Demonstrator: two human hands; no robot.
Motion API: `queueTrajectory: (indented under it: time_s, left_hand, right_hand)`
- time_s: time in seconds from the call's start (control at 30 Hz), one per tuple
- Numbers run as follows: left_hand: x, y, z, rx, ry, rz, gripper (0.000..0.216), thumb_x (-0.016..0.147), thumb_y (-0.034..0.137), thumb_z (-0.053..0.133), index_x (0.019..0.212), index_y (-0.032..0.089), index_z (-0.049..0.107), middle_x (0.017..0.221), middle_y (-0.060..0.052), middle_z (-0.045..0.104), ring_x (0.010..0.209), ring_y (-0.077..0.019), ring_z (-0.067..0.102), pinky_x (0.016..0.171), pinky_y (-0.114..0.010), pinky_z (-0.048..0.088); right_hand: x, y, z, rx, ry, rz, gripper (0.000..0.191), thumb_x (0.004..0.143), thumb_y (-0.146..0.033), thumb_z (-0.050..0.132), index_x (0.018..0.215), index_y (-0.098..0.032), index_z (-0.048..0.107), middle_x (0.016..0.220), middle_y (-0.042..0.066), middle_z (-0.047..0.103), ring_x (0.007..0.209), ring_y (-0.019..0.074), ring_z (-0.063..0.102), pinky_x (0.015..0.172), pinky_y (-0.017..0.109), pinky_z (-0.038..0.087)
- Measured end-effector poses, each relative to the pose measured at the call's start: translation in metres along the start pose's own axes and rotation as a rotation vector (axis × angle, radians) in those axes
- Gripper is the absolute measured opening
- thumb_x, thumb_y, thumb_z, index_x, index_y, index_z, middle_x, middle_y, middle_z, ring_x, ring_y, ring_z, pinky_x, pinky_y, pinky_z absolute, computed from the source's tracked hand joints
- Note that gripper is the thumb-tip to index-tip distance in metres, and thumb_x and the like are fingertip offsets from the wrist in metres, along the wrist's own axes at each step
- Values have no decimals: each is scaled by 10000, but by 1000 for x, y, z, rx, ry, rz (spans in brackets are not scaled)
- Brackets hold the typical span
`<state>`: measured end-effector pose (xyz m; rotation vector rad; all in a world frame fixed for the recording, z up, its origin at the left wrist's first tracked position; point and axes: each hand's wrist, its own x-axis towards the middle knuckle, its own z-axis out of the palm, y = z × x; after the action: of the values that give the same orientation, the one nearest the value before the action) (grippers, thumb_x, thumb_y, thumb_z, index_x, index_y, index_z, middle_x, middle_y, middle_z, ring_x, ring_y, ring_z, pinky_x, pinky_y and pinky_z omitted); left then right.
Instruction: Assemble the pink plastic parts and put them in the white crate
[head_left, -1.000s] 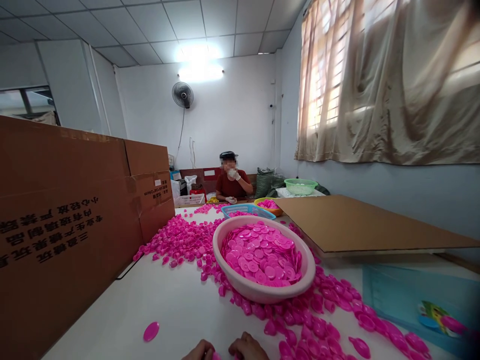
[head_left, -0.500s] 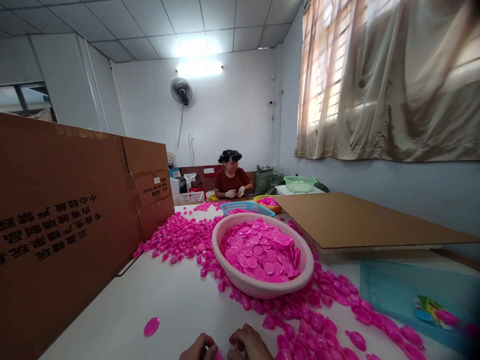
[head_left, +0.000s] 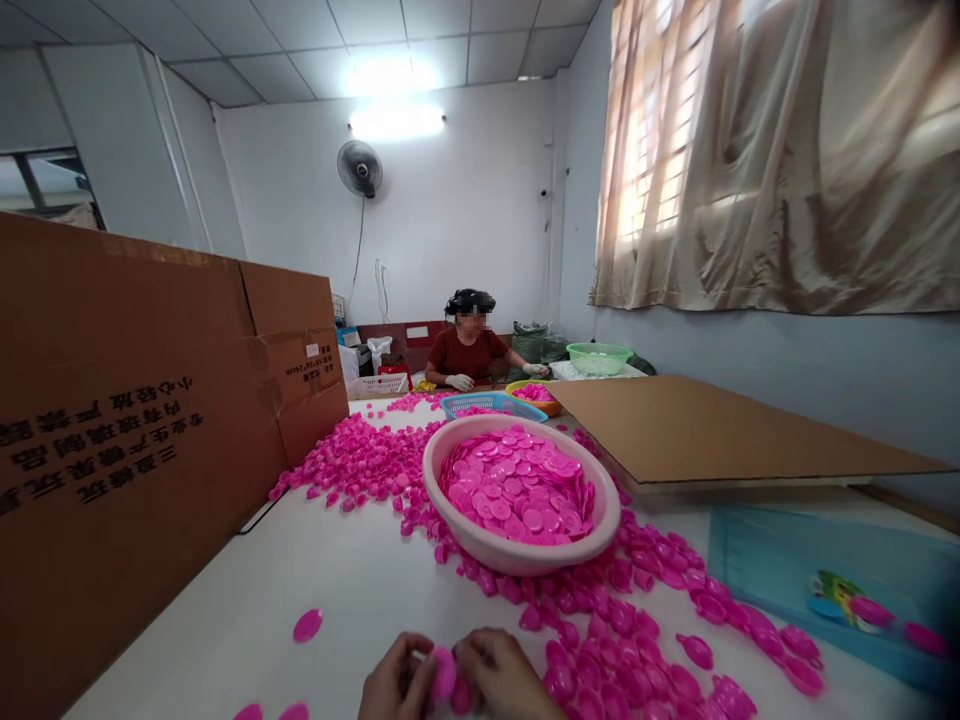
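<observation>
My left hand (head_left: pixel 394 685) and my right hand (head_left: pixel 502 678) meet at the bottom edge of the head view, fingers curled round a small pink plastic cap (head_left: pixel 443 676) held between them. Just right of my hands lies a thick scatter of pink caps (head_left: pixel 630 640) on the white table (head_left: pixel 352 590). Behind them stands a pale pink basin (head_left: pixel 480 540) heaped with flat pink lids (head_left: pixel 517 490). One loose pink lid (head_left: pixel 307 625) lies to the left of my hands.
A large brown carton (head_left: pixel 135 440) walls the left side. A cardboard sheet (head_left: pixel 705 435) rests at the right over a blue bin (head_left: pixel 817 580). At the far end a person in a red shirt (head_left: pixel 469 352) works near a blue basket (head_left: pixel 491 404) and a green bowl (head_left: pixel 600 357).
The view has tipped down, so my hands show more fully. A pink cap now sits plainly between my fingers. The far person's hands have dropped from the face to the table.
</observation>
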<state>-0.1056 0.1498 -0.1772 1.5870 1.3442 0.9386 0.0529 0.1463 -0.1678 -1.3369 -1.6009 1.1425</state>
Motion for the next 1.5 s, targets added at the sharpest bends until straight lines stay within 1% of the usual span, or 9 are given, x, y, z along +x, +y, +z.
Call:
queueTrajectory:
  time_s: [0.07,0.17,0.3,0.6,0.83,0.97,1.1,1.23,1.5]
  left_hand:
    - [-5,12,0,-59,9,29,458,717,584,420,840,151,501,524,19,479,490,-110,463,486,-200,351]
    - [-8,23,3,-148,22,16,424,725,532,459,857,131,501,535,13,504,495,-108,479,480,-197,359]
    - [-9,26,8,-183,14,-7,387,745,487,459,861,122,513,572,0,541,509,-104,506,492,-198,379]
    - [-12,22,10,109,-37,17,232,763,362,442,792,154,542,668,-7,600,593,-114,534,554,-213,374]
    - [-4,16,9,204,-74,-12,189,772,315,423,811,168,536,679,-9,609,614,-124,542,577,-219,357]
    - [-1,20,13,330,-88,-57,187,778,298,410,825,173,541,689,-18,608,618,-134,534,564,-223,335]
    - [-7,22,18,458,-6,18,231,808,311,353,865,169,526,799,-43,598,686,-147,528,578,-236,327]
    - [-11,19,12,308,-47,26,195,769,326,433,797,168,543,775,-24,606,702,-135,543,603,-223,366]
    - [0,16,9,90,-90,-186,211,713,350,507,740,146,552,608,-6,612,403,-83,485,422,-196,360]
  right_hand:
    - [-1,-1,-2,74,7,-13,369,792,-380,412,602,-110,577,465,-2,496,434,85,441,436,179,326]
    - [0,-3,-4,202,-15,-3,305,719,-395,529,780,-105,598,526,-10,514,444,79,433,422,177,324]
    - [2,-4,-5,314,-56,61,326,671,-392,589,820,-102,586,496,-27,485,424,77,437,393,175,317]
    - [0,3,-4,197,-122,309,229,721,-283,580,845,-92,561,493,-6,535,393,92,496,357,169,358]
    - [-1,-4,0,189,-134,415,223,767,-330,553,784,-112,511,554,26,564,417,128,560,363,184,406]
    - [1,1,1,217,-133,437,236,806,-329,497,689,-133,437,537,35,557,418,143,568,351,185,392]
    - [0,6,-1,293,-167,399,210,806,-294,495,687,-150,399,558,32,570,437,138,576,368,181,397]
    - [-2,7,0,260,-158,377,144,794,-225,505,716,-143,416,560,15,570,449,126,578,385,175,418]
    - [4,14,1,253,-174,410,100,816,-203,448,743,-143,417,543,11,569,461,145,595,381,185,447]
